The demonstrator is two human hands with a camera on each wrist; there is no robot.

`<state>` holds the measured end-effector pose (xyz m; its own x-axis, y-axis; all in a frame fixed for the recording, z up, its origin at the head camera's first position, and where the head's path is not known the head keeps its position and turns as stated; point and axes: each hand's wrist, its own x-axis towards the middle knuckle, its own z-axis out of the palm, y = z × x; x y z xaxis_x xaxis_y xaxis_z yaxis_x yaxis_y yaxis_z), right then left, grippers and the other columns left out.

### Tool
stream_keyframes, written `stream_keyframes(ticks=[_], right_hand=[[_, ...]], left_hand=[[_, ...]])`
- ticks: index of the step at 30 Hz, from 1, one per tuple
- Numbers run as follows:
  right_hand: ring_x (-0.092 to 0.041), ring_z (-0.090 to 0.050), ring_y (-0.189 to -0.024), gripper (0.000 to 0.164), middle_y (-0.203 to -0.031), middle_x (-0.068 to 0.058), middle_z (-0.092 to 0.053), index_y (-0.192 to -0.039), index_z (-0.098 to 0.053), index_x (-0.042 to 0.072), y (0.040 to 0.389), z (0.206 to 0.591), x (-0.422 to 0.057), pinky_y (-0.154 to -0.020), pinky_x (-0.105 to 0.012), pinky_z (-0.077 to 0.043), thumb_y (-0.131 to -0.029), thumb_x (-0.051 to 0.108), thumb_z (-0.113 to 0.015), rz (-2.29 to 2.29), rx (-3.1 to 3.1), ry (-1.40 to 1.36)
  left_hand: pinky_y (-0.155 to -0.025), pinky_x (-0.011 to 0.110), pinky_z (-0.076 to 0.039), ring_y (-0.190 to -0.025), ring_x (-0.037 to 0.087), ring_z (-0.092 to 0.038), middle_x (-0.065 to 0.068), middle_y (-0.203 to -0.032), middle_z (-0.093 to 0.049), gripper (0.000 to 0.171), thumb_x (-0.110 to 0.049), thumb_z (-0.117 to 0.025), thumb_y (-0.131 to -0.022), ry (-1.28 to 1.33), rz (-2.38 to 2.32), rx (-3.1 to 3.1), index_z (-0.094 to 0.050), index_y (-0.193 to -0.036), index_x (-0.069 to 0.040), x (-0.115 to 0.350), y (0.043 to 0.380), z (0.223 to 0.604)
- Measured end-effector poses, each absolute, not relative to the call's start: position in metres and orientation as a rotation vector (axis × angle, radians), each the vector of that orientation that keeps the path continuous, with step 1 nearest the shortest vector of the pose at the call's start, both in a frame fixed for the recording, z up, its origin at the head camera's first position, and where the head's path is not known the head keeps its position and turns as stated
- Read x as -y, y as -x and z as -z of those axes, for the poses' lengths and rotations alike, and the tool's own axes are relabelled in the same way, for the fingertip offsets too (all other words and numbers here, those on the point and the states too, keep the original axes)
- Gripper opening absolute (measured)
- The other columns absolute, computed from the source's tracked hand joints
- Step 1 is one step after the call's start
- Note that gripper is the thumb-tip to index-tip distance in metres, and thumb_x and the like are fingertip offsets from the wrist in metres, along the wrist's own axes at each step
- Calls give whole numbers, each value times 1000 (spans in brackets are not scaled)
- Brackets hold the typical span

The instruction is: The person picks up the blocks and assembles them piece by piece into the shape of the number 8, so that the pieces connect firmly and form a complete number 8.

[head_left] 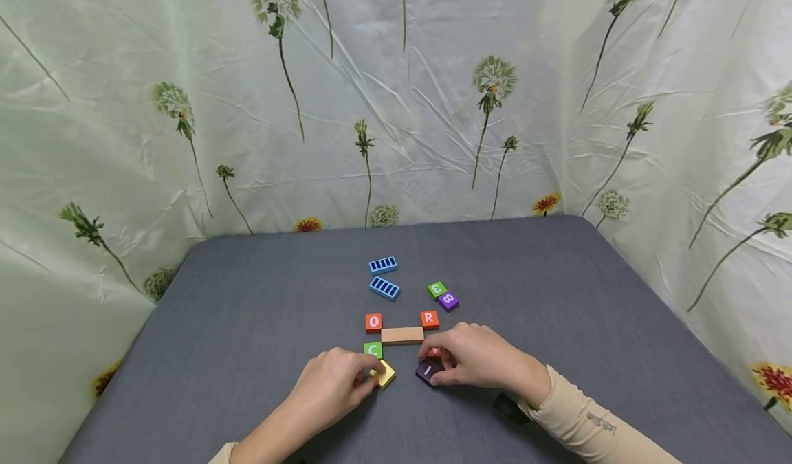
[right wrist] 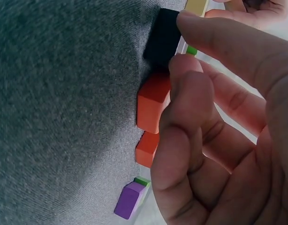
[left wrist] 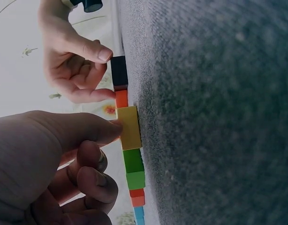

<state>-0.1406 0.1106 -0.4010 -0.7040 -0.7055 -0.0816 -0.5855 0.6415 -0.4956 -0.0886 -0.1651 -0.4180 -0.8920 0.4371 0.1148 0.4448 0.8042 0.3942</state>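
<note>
My left hand (head_left: 337, 381) pinches a yellow tile (head_left: 385, 374) between thumb and index finger. The tile lies at the near corner of a green tile marked C (head_left: 372, 349). To the right, my right hand (head_left: 479, 357) has its thumb and index finger at the edges of a dark tile (head_left: 425, 371) with a pale stroke on top. Partly covered by that hand, an orange-red tile (head_left: 436, 352) sits just behind the dark one. In the right wrist view, the dark tile (right wrist: 162, 37) stands close to the orange-red tile (right wrist: 153, 101).
A plain wooden block (head_left: 402, 335) lies between the tiles, with an orange-red O tile (head_left: 374, 322) and R tile (head_left: 430, 319) at its far corners. Farther back are two blue slotted pieces (head_left: 383, 264), a green tile (head_left: 436, 290) and a purple tile (head_left: 448, 301) on the grey tabletop (head_left: 278, 299).
</note>
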Motion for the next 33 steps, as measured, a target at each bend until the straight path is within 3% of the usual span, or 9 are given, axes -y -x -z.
stream_keyframes(ticks=[21, 33], right_hand=[[7, -45, -57, 22, -66, 19, -53, -108, -77, 23, 139, 398, -108, -55, -21, -37, -91, 33, -86, 667, -2625, 1075], [2, -47, -56, 17, -66, 13, -58, -107, -78, 17, 175, 382, -103, -52, -22, -37, -97, 30, -81, 654, -2744, 1022]], left_hand=[[-50, 25, -30, -58, 1, -38, -15, -64, -47, 16, -14, -86, -88, 724, 666, 2963, -83, -98, -26, 166, 90, 418], [-50, 23, -30, -57, 0, -38, -15, -64, -46, 14, -13, -85, -89, 715, 685, 2999, -83, -99, -23, 164, 90, 419]])
